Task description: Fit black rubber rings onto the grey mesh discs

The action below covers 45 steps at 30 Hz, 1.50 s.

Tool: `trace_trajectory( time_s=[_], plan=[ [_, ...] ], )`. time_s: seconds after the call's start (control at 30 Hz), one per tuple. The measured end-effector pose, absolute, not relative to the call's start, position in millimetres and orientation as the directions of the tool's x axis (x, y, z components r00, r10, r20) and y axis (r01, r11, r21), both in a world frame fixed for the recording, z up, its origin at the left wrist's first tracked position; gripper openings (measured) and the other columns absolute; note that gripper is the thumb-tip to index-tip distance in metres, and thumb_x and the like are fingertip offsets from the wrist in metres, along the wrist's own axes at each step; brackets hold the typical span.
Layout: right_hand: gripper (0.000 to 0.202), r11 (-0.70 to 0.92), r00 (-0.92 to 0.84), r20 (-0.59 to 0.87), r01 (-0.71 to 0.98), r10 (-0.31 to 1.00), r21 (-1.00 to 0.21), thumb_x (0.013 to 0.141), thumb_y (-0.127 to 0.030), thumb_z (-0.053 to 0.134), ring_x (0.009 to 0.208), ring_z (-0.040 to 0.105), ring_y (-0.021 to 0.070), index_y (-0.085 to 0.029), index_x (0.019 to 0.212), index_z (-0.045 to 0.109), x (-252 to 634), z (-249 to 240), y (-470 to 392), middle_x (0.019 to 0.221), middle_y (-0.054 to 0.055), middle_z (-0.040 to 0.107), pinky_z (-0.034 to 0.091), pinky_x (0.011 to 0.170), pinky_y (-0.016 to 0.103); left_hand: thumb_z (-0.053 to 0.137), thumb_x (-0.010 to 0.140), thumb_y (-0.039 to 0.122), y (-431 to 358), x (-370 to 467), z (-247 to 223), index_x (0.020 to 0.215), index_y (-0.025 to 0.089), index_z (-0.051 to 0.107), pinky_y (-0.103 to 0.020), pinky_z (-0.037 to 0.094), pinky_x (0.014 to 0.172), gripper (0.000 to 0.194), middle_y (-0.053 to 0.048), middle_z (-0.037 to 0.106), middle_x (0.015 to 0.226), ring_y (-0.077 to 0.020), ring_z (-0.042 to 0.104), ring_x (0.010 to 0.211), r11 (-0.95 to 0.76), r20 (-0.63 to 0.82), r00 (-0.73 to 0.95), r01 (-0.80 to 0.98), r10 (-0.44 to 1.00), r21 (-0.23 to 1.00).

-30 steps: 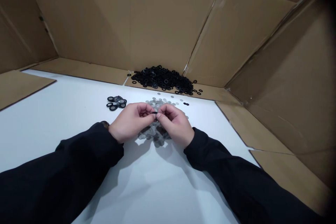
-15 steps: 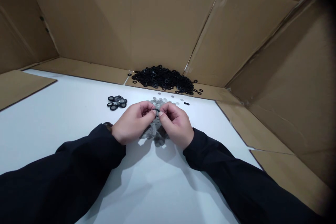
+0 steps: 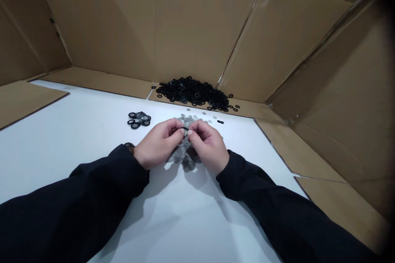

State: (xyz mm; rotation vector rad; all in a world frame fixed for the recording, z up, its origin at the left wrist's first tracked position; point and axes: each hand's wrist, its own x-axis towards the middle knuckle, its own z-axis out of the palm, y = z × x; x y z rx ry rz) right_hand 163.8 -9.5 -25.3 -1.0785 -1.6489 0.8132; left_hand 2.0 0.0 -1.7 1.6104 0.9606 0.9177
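Note:
My left hand [image 3: 160, 140] and my right hand [image 3: 209, 143] meet over the middle of the white table, thumbs and fingers pinched on one black rubber ring [image 3: 185, 128]. A grey disc seems to sit inside the ring, though the fingertips cover much of both. Beneath the hands spreads a pile of thin grey mesh discs [image 3: 189, 163]. Left of them lies a small cluster of black rings with grey discs in them [image 3: 144, 120]. Beyond the hands, a large heap of black rings [image 3: 191, 91] rests on cardboard.
Cardboard walls [image 3: 197, 20] enclose the back and sides, with cardboard strips [image 3: 277, 144] along the edges of the white table [image 3: 185, 222]. A couple of loose black rings [image 3: 220, 122] lie right of the disc pile. Another ringed piece [image 3: 129, 145] shows beside my left wrist.
Both hands keep their pinch on the ring, with only slight finger movement. The whole view has shifted a little.

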Motion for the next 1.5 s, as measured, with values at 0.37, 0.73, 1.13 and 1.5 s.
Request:
trace_trajectory(
  time_s=[0.37,0.73,1.13,1.5],
  plan=[
    [0.012,0.389,-0.118,0.371,0.27,0.921,-0.881,0.087,-0.031,0.056,0.058,0.046,0.0102,-0.019,0.086,0.056,160.6,-27.1,-9.9,0.068,-0.003,0.053,0.039,0.054,0.023,0.047,0.091,0.033,1.2,1.5,-4.3,0.084,0.018,0.052,-0.024,0.04,0.062,0.017,0.002,0.051,0.074,-0.011,0.046,0.066,-0.222,0.138,0.383,0.186,0.913,0.957],
    [0.013,0.368,-0.276,0.28,0.356,0.92,-0.859,0.085,-0.03,0.057,0.057,0.045,0.0102,-0.019,0.078,0.055,170.1,-21.2,-8.7,0.065,-0.003,0.05,0.037,0.054,0.023,0.053,0.082,0.027,5.6,-6.6,0.4,0.085,0.018,0.055,-0.026,0.038,0.06,0.01,0.002,0.054,0.074,-0.0119,0.048,0.063,-0.336,0.13,0.452,0.414,0.883,0.846],
    [0.016,0.367,-0.223,0.306,0.331,0.926,-0.869,0.09,-0.032,0.053,0.056,0.039,0.0097,-0.02,0.081,0.048,164.1,-18.0,-9.2,0.063,-0.006,0.042,0.033,0.052,0.023,0.042,0.091,0.03,3.9,-2.1,0.9,0.082,0.018,0.051,-0.029,0.04,0.067,0.017,0.0,0.053,0.076,-0.0148,0.049,0.071,-0.39,0.223,0.398,0.411,0.89,0.824],
    [0.021,0.262,-0.205,0.227,0.164,0.952,-0.951,0.091,-0.039,0.052,0.056,0.038,0.01,-0.02,0.084,0.051,163.5,-27.7,-7.6,0.065,-0.005,0.044,0.033,0.052,0.023,0.049,0.087,0.031,1.3,-1.2,2.5,0.077,0.018,0.053,-0.025,0.04,0.057,0.017,0.002,0.052,0.067,-0.0115,0.047,0.059,-0.293,0.122,0.453,0.33,0.883,0.897]
  ],
)
